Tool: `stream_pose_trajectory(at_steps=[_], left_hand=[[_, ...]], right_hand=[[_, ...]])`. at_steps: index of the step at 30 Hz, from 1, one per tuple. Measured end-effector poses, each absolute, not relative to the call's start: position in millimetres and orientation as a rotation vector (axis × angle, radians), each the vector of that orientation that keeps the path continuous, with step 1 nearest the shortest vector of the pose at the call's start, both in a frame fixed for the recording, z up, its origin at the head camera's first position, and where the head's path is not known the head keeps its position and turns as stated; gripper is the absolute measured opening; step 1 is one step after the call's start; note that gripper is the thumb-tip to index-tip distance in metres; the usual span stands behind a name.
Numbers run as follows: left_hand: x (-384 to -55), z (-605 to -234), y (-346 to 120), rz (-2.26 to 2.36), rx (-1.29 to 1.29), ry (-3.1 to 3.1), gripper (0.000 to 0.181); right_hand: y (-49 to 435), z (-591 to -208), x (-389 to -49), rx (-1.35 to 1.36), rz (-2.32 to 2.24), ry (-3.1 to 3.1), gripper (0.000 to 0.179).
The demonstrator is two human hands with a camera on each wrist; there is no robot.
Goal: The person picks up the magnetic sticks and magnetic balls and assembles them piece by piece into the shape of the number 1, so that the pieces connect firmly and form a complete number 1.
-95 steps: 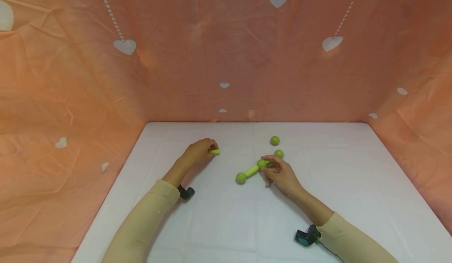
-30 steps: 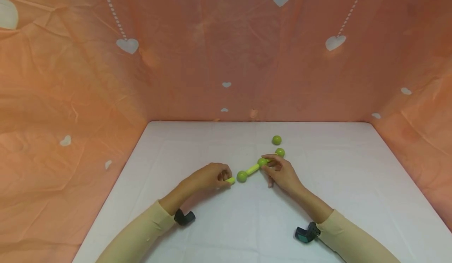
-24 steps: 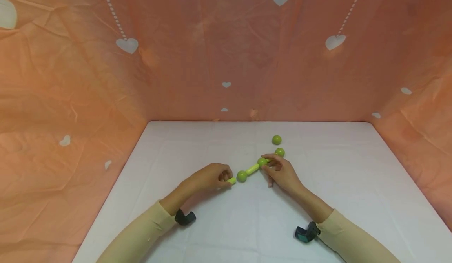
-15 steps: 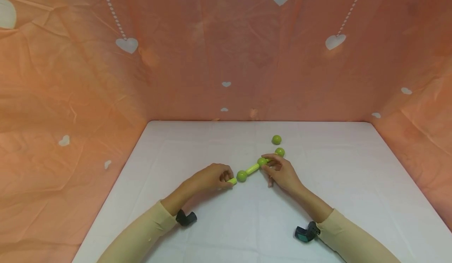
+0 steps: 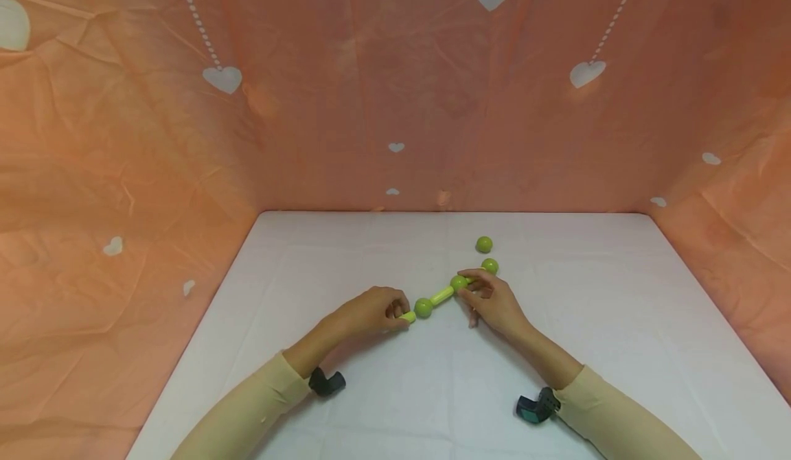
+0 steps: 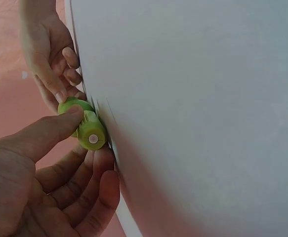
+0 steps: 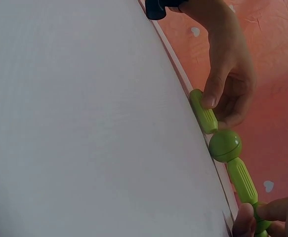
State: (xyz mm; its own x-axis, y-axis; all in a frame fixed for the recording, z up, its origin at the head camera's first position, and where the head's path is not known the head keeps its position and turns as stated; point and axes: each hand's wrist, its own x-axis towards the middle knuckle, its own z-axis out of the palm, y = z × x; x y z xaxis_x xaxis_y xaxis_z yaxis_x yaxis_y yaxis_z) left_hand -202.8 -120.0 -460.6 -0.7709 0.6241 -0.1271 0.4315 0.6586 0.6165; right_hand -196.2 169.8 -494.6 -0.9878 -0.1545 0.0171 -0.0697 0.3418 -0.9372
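My left hand (image 5: 373, 307) pinches a short lime-green grooved rod (image 7: 201, 109) between thumb and fingers; a round metal disc shows in its end in the left wrist view. Right at the rod's tip is a green ball (image 5: 423, 307), the near left end of a chain. From it a second grooved rod (image 5: 441, 296) runs to a middle ball (image 5: 458, 283), which my right hand (image 5: 494, 302) pinches. Beyond those fingers, another rod, mostly covered by the hand, leads to a third ball (image 5: 489, 266).
One loose green ball (image 5: 484, 244) lies behind the chain's far end. White cloth (image 5: 395, 412) covers the table, and an orange curtain (image 5: 395, 103) with white hearts stands behind and at both sides. Dark wrist cameras (image 5: 326, 382) sit at both cuffs.
Since the earliest frame, my left hand has brought its rod from the far left, nearer and rightward, to the end ball; lately it has crept slightly right. My right hand stays put.
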Motion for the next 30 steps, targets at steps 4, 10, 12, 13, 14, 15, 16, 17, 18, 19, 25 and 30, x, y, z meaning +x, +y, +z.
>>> stream_pose_trajectory(at_steps=[4,10,12,13,14,15,16,17,18,19,25,30], left_hand=[[-202.9,-460.7,-118.8,0.833,0.829,2.55,0.018],[-202.9,-460.4,-117.3,0.814,0.827,2.569,0.018],[-202.8,-460.2,-117.0,0.811,0.826,2.571,0.017],[-202.8,-460.0,-117.0,0.809,0.826,2.571,0.017],[-202.7,-459.9,-117.0,0.808,0.827,2.572,0.017],[-202.8,-459.9,-116.9,0.803,0.824,2.575,0.017],[-202.8,-459.8,-116.8,0.8,0.824,2.576,0.018],[-202.7,-459.4,-116.7,0.795,0.822,2.578,0.018],[-202.8,-459.2,-116.7,0.788,0.82,2.58,0.018],[-202.8,-458.7,-116.7,0.784,0.816,2.581,0.018],[-203.3,-453.6,-117.3,0.768,0.797,2.59,0.014],[-207.6,-447.0,-116.0,0.757,0.79,2.616,0.011]], right_hand=[[170.6,-494.8,-196.0,-0.214,-1.749,2.511,0.038],[171.3,-495.1,-196.3,-0.217,-1.745,2.514,0.038],[171.4,-495.0,-196.4,-0.218,-1.745,2.515,0.038],[171.4,-494.9,-196.3,-0.219,-1.745,2.516,0.038],[171.4,-494.7,-196.2,-0.222,-1.743,2.518,0.038],[171.3,-494.6,-196.1,-0.223,-1.739,2.522,0.038],[171.4,-494.4,-196.0,-0.227,-1.736,2.528,0.038],[171.4,-494.2,-195.8,-0.23,-1.732,2.535,0.038],[171.4,-494.2,-195.7,-0.232,-1.727,2.543,0.038],[171.4,-494.2,-195.7,-0.231,-1.722,2.549,0.038],[171.5,-493.9,-195.9,-0.223,-1.709,2.565,0.037],[171.8,-494.9,-196.1,-0.22,-1.711,2.556,0.037]])
